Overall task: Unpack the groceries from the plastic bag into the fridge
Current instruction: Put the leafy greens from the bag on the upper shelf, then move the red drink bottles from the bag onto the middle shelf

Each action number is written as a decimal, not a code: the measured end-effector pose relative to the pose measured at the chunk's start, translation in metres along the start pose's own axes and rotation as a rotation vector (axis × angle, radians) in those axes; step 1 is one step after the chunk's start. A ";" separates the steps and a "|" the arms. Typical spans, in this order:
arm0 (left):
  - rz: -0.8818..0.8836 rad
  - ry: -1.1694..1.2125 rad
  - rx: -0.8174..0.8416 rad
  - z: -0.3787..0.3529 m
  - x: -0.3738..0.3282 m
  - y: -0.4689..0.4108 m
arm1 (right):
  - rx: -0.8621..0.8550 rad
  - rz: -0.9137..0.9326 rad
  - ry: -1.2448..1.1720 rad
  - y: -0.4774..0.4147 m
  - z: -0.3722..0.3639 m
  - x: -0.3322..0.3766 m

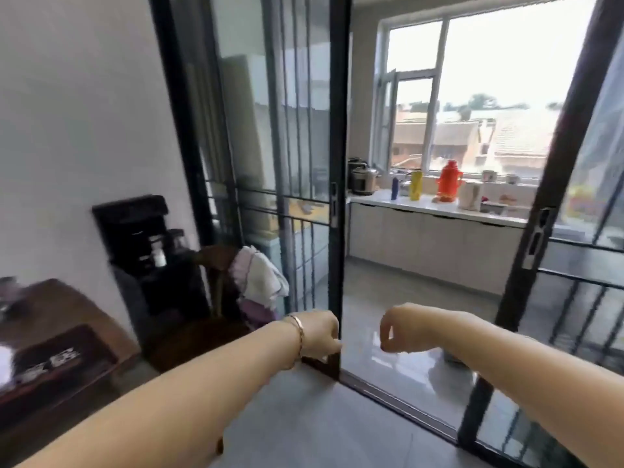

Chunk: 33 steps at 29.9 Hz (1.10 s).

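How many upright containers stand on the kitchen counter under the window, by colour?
Blue bottle: 1
Yellow container: 1
Red thermos: 1
White jug: 1
Total: 4
Cooker to their left not counted; small items further right are too blurred to count.
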State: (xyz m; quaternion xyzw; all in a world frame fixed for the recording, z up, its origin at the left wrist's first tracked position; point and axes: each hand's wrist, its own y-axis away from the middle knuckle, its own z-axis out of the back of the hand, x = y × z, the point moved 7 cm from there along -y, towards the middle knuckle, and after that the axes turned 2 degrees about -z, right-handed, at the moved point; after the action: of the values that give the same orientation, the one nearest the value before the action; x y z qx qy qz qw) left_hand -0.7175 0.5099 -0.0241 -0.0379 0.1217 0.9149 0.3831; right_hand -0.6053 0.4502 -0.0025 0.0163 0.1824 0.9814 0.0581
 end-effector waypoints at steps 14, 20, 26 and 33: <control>0.800 0.168 -0.091 -0.013 0.465 0.310 | 0.049 0.726 0.154 -0.161 0.019 0.531; 0.977 0.154 -0.112 -0.019 0.587 0.351 | 0.035 0.913 0.207 -0.234 0.015 0.661; 1.122 0.152 -0.267 0.001 0.708 0.370 | 0.000 1.041 0.168 -0.317 0.044 0.772; 1.263 0.281 -0.324 -0.023 0.813 0.410 | 0.021 1.182 0.035 -0.367 0.048 0.897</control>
State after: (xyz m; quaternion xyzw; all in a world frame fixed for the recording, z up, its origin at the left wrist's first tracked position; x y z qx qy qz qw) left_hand -1.5808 0.7893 -0.0990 -0.1354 0.0305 0.9566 -0.2563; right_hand -1.4532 0.9147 -0.0801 0.0997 0.1531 0.8456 -0.5016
